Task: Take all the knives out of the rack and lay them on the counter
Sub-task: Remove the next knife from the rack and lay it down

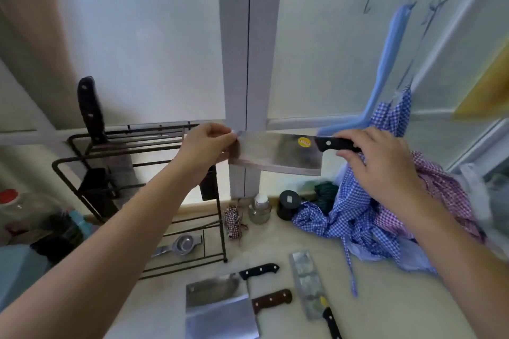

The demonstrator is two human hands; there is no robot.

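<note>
Pale desk [385,297], three cleavers down; black wire rack [137,146] holds one black-handled knife [89,107]. Right hand [385,165] grips a steel cleaver [275,154] aloft, left hand [203,146] pinching its tip. Next, lay it flat alongside.

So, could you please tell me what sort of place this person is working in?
Most likely a home kitchen: cleavers lie on a pale counter beside a black wire knife rack, and checked cloths are heaped by the wall.

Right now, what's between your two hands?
In the head view, a cleaver spans them: left hand pinches the blade's end, right hand holds its black handle.
</note>
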